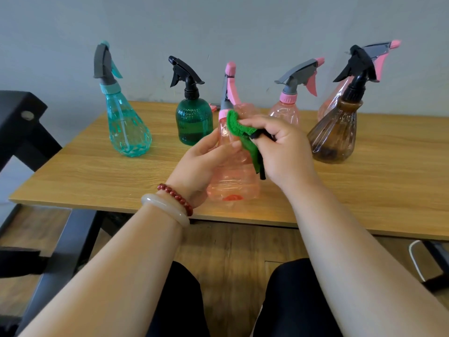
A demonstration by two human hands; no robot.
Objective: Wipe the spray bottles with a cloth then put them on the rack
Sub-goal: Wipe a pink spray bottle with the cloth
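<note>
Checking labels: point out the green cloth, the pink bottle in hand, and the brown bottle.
green cloth (236, 127): head view, folded upper part against the bottle's shoulder.
pink bottle in hand (233, 177): head view, clear lower body.
brown bottle (336, 135): head view, middle of its body.

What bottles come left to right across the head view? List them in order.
From the left: teal bottle → dark green bottle → held pink bottle → standing pink bottle → brown bottle.

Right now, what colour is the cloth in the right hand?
The cloth is green with a black edge; head view.
</note>
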